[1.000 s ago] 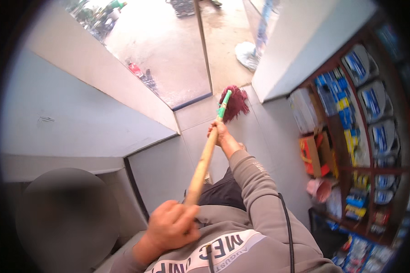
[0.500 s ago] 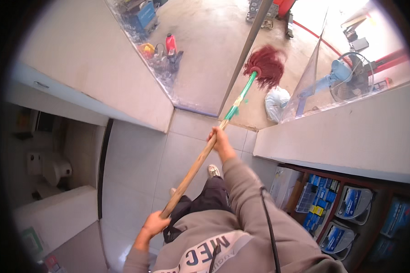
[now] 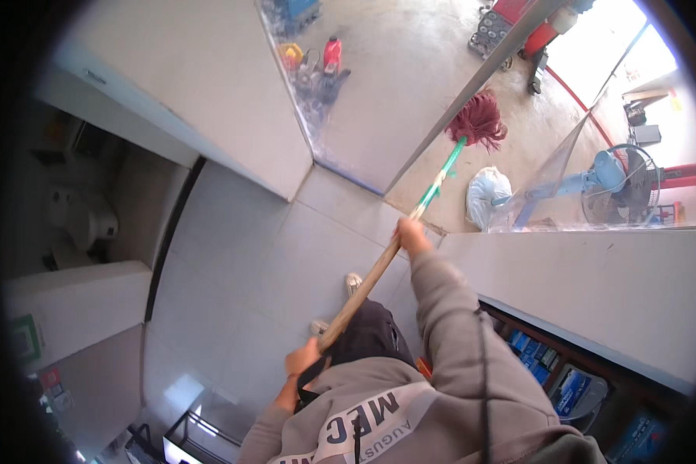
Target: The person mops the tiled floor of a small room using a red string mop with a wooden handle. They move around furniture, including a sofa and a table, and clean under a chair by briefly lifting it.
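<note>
A mop with a wooden handle (image 3: 367, 288) slants up and away across my front. Its dark red string head (image 3: 478, 122) hangs beyond the doorway, at the far end of a green sleeve (image 3: 454, 157). My right hand (image 3: 414, 235) is closed round the handle just below the green part. Close to my waist, my left hand (image 3: 303, 358) grips the near end of the handle. Whether the strings touch the floor I cannot tell.
A white plastic bag (image 3: 487, 197) lies right of the mop, beside a blue fan (image 3: 607, 174). Low walls flank the doorway, with a clear sheet door (image 3: 367, 147) at its left. Shelves with blue packages (image 3: 533, 356) stand at lower right; a toilet (image 3: 93, 219) shows at left.
My view has turned, and the surroundings have shifted in the picture. The mop head now appears lower and further right, near the door's edge. Both hands keep hold of the handle.
</note>
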Demonstrator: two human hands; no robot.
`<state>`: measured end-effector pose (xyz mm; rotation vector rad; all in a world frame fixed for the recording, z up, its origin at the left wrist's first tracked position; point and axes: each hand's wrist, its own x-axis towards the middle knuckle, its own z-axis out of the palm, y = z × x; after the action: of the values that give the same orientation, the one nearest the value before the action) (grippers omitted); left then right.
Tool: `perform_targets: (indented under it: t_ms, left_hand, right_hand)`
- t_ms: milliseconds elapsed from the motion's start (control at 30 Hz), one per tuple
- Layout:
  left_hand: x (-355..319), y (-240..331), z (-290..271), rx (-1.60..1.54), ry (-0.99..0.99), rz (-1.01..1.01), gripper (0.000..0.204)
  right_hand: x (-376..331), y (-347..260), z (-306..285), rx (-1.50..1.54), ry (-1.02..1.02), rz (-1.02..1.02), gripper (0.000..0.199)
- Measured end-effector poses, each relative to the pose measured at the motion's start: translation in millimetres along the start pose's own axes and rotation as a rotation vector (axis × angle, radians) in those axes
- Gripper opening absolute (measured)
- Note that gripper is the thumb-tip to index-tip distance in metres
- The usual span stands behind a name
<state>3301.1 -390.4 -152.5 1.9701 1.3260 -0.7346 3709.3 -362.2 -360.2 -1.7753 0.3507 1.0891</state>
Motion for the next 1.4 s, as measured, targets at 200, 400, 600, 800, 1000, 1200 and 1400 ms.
perform_targets:
  t_ms: [200,400,600,800,1000,1200,1400]
  left_hand:
    - [-3,-26,12,-0.018,0.019,-0.021,0.033]
    - [-30,-77,10,-0.041,0.02,-0.114,0.035]
    - [-21,-87,4,0.033,0.209,-0.096,0.025]
    - [-157,-206,47,0.12,0.269,-0.321,0.022]
    - [-197,-311,28,0.158,0.948,-0.112,0.025]
    - [-273,-400,40,0.334,1.366,-0.326,0.01]
    - [-344,-509,54,0.36,1.469,-0.358,0.01]
  right_hand:
    - [-26,-1,28,0.081,0.095,0.015,0.01]
    - [-102,27,62,0.016,0.202,0.044,0.024]
    - [-63,53,56,0.236,0.027,0.153,0.013]
    - [-194,177,100,0.241,-0.206,0.447,0.02]
    - [-213,252,113,0.089,-0.73,0.526,0.017]
    - [-302,286,178,-0.186,-0.522,0.521,0.022]
    - [-378,381,282,-0.405,-0.595,0.604,0.024]
